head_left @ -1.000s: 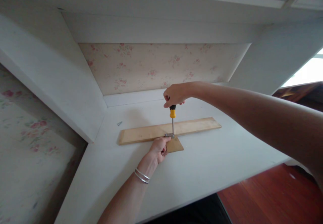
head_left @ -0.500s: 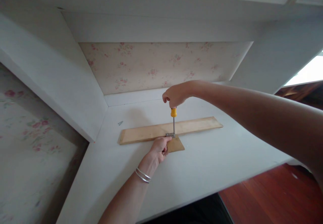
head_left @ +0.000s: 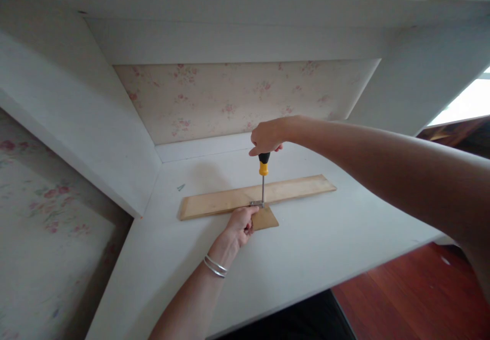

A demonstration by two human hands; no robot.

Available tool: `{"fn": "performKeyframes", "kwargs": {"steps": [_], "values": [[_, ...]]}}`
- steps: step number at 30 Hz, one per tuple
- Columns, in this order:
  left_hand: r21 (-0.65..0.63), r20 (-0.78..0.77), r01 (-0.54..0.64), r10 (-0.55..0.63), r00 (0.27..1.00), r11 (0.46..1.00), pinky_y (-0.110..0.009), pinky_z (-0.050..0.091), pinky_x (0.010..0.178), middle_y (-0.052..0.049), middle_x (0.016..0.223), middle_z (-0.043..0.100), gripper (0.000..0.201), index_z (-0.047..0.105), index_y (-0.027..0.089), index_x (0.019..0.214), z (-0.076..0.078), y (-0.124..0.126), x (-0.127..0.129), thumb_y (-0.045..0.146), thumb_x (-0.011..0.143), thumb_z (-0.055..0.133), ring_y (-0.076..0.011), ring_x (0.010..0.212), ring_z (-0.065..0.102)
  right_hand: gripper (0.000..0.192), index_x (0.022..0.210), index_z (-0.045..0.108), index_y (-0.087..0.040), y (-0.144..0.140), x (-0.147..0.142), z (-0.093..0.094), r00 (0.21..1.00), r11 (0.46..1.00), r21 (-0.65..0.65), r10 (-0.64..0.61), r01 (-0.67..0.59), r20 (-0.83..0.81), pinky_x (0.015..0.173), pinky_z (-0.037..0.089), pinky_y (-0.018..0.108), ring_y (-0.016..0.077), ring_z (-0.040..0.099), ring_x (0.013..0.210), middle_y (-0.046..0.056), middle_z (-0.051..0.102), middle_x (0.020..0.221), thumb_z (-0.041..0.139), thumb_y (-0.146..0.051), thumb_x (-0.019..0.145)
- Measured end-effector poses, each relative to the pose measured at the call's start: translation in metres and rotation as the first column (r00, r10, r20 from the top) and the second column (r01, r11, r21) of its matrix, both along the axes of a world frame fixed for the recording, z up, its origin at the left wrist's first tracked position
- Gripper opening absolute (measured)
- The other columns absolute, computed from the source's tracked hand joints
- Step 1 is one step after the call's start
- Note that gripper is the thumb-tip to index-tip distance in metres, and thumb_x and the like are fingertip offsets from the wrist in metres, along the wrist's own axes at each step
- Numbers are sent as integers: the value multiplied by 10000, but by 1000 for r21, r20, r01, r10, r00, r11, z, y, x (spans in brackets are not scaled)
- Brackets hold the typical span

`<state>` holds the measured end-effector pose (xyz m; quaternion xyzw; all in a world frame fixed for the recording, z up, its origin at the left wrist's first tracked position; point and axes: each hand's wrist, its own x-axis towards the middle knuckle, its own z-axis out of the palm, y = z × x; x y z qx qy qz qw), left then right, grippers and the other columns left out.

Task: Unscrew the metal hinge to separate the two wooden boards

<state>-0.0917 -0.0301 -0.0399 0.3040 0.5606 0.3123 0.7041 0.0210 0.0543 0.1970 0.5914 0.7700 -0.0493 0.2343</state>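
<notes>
My right hand [head_left: 267, 136] is closed round the top of a black and yellow screwdriver [head_left: 263, 168], which stands upright. Its tip meets a small metal hinge [head_left: 255, 203] where two pieces of wood come together. One is a long, pale wooden board [head_left: 222, 200] lying across the white surface; the other is a short wooden piece [head_left: 266, 218] in front of it. My left hand [head_left: 241, 221], with silver bangles at the wrist, grips the left side of the short piece, its thumb beside the hinge. The screw under the tip is too small to make out.
A few small screws [head_left: 181, 187] lie on the white tabletop [head_left: 298, 248] left of the board. White panels [head_left: 76, 110] enclose the left side, and a shelf [head_left: 237, 41] hangs above. Flowered wallpaper [head_left: 229, 95] covers the back.
My right hand has shifted its hold on the screwdriver: the fingers have loosened and turned, and more of the black handle shows. My left hand and the wood stay put.
</notes>
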Motion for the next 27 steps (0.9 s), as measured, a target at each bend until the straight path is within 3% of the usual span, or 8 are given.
{"fn": "performKeyframes", "kwargs": {"steps": [4,7,10,14,18,22,24,27], "values": [[-53,-6,-11,11,1000,999,-175,244,382,94,362,299,323,400,181,522,2,0,0,266,620,697,-33,318,246,329,1001,646,-141,4,0,3,995,993,-92,67,-74,-77,612,427,300,191,609,690,62,649,825,686,-300,716],[-88,-12,-20,19,1000,996,-172,245,385,97,364,301,336,401,180,527,3,0,0,280,605,712,-30,320,247,375,1003,641,-168,9,-3,4,991,990,-137,-30,12,-132,638,464,300,201,629,738,45,649,845,709,-381,702],[-90,-20,-20,18,1000,996,-172,232,385,98,363,293,348,395,180,524,4,-1,0,287,600,718,-28,321,243,386,917,660,-147,18,-7,3,991,993,-100,-68,56,-119,673,485,336,225,643,752,54,647,792,647,-493,744],[-84,-7,-25,24,1000,996,-177,212,383,97,369,298,344,389,181,523,6,-1,1,268,600,714,-27,320,238,259,875,671,-140,28,-11,-1,992,990,-141,-32,14,-123,670,500,335,228,645,784,45,656,821,714,-329,702],[-86,8,-15,16,1000,996,-184,196,382,94,368,294,339,383,182,513,7,-1,1,260,618,696,-31,318,239,152,715,668,-133,29,-12,1,976,937,-315,-191,149,-107,677,501,324,244,635,858,34,655,749,738,-261,674],[-84,21,-23,25,999,996,-180,197,384,96,367,294,328,391,181,522,7,-1,1,253,621,695,-30,321,237,252,608,640,-144,26,-8,4,917,903,-272,-377,332,-131,710,494,369,278,628,877,40,625,656,753,-363,663],[-87,28,-26,29,999,996,-179,192,381,95,365,299,315,398,182,531,7,-1,1,246,620,693,-31,321,237,266,611,638,-143,25,-5,5,919,919,-222,-362,325,-153,724,492,380,281,624,882,48,628,678,764,-374,649],[-91,32,-32,35,999,995,-179,175,374,96,363,299,309,402,184,539,6,-1,1,241,616,696,-31,320,227,246,721,663,-151,22,-1,7,953,953,-215,-252,214,-168,706,493,359,253,629,864,46,646,773,752,-372,661]]}}
